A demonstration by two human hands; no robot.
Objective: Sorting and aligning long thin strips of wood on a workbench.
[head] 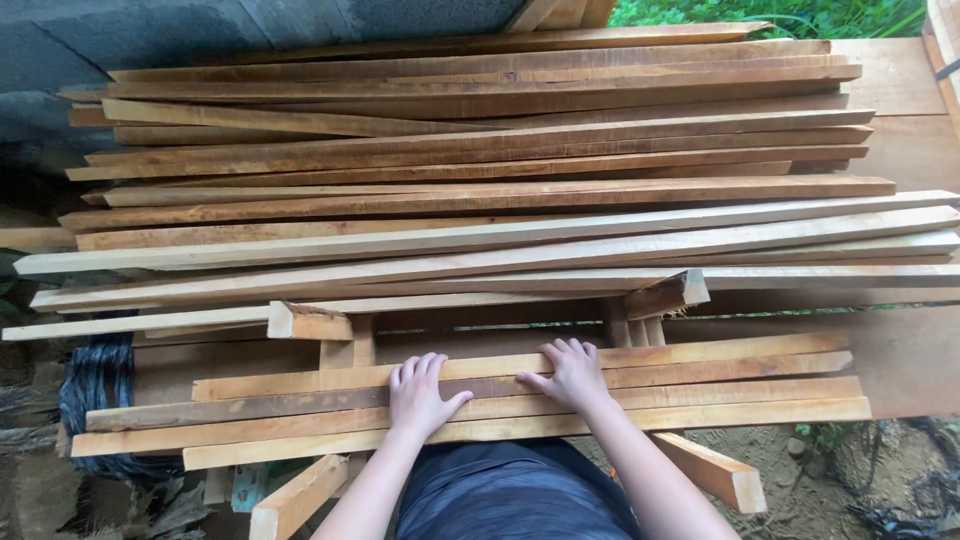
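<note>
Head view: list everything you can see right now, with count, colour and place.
Long sawn wooden slats: large pile, too many to count, pale to reddish brown, upper and middle.
Near bundle of wooden slats: about four, brown, under both hands.
Short wooden support blocks: several, tan, beneath the piles.
Black coiled bundle: one, lower left.
Green grass: top right.
Bare dirt ground: lower right.
Left hand: flat on the near bundle.
Right hand: flat on the near bundle.

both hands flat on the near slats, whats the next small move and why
Probably curl the fingers over the far edge of the top slat and grip: the left hand and right hand lie open, palms down, holding nothing, and the near slats sit loosely bunched.
</note>
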